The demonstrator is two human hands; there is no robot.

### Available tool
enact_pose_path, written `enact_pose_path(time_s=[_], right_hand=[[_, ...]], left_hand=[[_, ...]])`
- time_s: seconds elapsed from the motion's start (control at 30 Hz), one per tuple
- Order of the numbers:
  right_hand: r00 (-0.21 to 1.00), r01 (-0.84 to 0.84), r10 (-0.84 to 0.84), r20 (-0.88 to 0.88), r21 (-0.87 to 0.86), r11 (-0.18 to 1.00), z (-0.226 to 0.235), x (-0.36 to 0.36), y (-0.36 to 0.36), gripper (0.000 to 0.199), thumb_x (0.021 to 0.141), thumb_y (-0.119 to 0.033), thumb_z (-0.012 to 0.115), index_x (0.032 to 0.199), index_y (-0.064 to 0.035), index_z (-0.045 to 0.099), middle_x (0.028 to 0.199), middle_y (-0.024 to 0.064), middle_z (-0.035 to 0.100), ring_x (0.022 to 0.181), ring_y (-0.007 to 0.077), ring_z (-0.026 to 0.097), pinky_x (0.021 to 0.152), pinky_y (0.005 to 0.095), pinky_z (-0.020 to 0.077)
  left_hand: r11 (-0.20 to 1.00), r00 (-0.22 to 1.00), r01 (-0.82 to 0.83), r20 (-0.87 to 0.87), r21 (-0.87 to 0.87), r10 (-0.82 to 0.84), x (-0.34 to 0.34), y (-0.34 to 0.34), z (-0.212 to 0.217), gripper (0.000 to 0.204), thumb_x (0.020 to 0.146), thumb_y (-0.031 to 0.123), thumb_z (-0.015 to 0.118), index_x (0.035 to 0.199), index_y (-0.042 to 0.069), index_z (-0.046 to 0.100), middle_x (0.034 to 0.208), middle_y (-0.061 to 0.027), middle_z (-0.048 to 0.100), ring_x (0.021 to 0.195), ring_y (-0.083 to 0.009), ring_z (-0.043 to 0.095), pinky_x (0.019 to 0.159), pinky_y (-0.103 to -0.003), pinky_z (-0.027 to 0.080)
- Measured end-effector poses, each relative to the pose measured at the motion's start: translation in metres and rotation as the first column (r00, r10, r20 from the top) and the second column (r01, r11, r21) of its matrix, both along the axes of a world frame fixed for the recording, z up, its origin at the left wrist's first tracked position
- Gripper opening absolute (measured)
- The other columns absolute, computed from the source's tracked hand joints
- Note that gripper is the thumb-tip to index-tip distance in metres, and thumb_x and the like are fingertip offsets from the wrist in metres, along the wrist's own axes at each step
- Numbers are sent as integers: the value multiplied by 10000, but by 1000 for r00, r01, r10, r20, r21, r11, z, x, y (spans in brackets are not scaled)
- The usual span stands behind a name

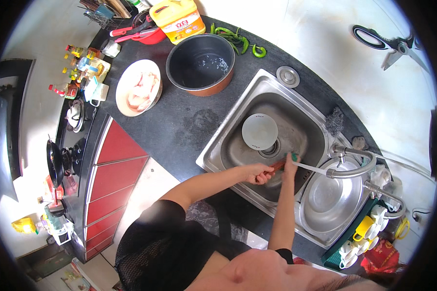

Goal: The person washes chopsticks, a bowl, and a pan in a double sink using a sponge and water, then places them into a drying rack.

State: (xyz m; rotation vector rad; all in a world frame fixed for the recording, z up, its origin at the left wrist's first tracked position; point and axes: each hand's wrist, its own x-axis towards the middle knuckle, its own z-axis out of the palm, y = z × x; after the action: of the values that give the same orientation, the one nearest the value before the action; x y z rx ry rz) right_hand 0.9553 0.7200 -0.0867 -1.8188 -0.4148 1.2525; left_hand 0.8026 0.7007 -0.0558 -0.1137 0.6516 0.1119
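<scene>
My left hand (260, 173) is closed around one end of a reddish-brown, handle-like thing (278, 165) over the near part of the sink basin (303, 116). My right hand (291, 165) is at its other end, fingers closed, with a small green thing (294, 156) showing, perhaps a scouring pad. What the handle belongs to is hidden by my hands. Water runs from the curved faucet (349, 173) toward my right hand. A pale round bowl or plate (260, 131) sits in the basin beside the drain.
A dark pot (199, 89) with white grains, a bowl of pale meat (140, 92), green peppers (259, 51) and a yellow jug (179, 22) stand on the counter. A metal basin (332, 199) fills the right sink side; cups (364, 228) stand beyond. Scissors (393, 43) hang on the wall.
</scene>
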Motion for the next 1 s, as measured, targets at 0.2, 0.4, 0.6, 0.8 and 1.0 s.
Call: enact_pose_path(time_s=[0.2,0.4,0.6,0.8,1.0], right_hand=[[977,-207,208,-42,32,978,11,-30,-22,265,846,-289,429,945,-45,457,918,63,479,859,175,446,737,310,372],[972,233,-233,11,42,972,-59,48,7,199,804,-163,483,990,-107,445,830,46,488,686,151,488,544,284,417],[982,-187,189,-11,91,978,-5,-34,-15,229,794,-133,496,1019,-134,455,659,33,489,518,107,459,439,242,370],[958,-62,105,268,-164,985,-35,17,16,183,742,-177,512,895,-76,504,851,136,548,783,267,523,700,341,406],[970,-9,74,234,-267,964,-56,29,-11,439,769,-335,536,1120,-97,422,1118,217,456,1048,322,423,862,383,341]], left_hand=[[29,620,770,-758,638,201,24,-12,-50,194,853,222,406,849,31,442,547,-49,401,426,-120,380,326,-293,289],[884,932,316,-287,345,-221,3,-5,63,262,867,319,409,911,65,453,564,25,320,380,-48,261,310,-197,192],[994,965,-42,-254,98,65,12,-4,15,257,887,364,368,813,122,416,503,60,256,374,-17,186,292,-169,128],[962,967,166,-225,216,-117,-17,-21,63,241,896,320,354,853,89,411,523,57,268,368,-24,190,293,-175,129],[968,977,83,-213,236,-32,-45,-15,61,245,907,308,333,936,84,427,538,45,283,374,-25,202,298,-170,147]])
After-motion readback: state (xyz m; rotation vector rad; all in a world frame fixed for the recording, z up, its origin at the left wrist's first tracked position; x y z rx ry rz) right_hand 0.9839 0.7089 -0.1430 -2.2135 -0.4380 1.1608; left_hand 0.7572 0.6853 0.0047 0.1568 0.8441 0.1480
